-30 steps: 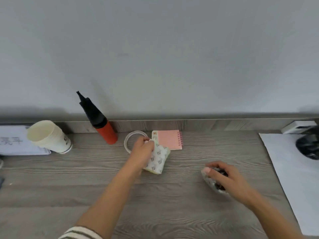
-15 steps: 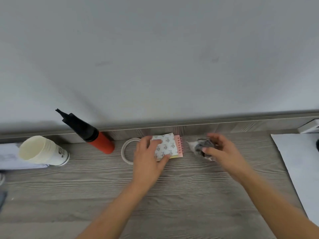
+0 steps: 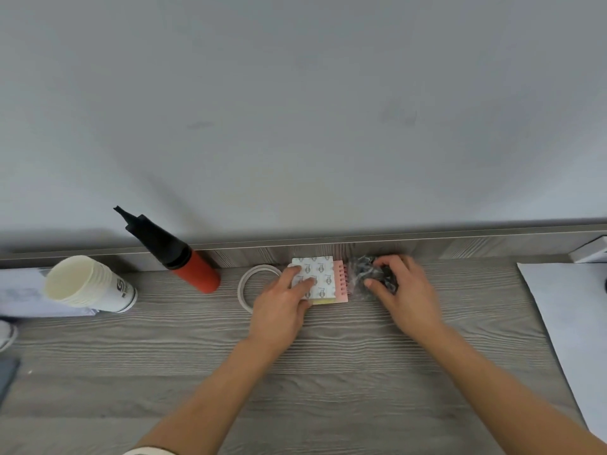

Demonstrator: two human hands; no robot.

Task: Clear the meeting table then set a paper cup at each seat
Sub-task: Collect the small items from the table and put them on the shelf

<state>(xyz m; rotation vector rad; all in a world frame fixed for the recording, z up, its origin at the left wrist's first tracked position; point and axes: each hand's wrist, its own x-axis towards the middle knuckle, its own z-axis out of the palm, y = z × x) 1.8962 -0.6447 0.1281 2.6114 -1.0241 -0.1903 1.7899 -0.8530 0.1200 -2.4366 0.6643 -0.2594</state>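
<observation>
A stack of white paper cups (image 3: 88, 285) lies on its side at the far left of the grey wood table (image 3: 328, 372). My left hand (image 3: 282, 307) rests flat on a white patterned packet (image 3: 317, 279), which lies on a pink spiral notebook (image 3: 341, 285) near the back ledge. My right hand (image 3: 404, 290) is closed around a clear plastic bag of small dark items (image 3: 368, 274), set down right of the notebook.
A red and black hand pump (image 3: 184, 257) leans against the back ledge. A roll of clear tape (image 3: 249, 284) lies left of the notebook. White paper (image 3: 565, 323) covers the table's right side, and a white sheet (image 3: 23, 293) lies under the cups.
My left hand laid the patterned packet onto the pink notebook. My right hand carried the plastic bag from the table's middle to the back, beside the notebook.
</observation>
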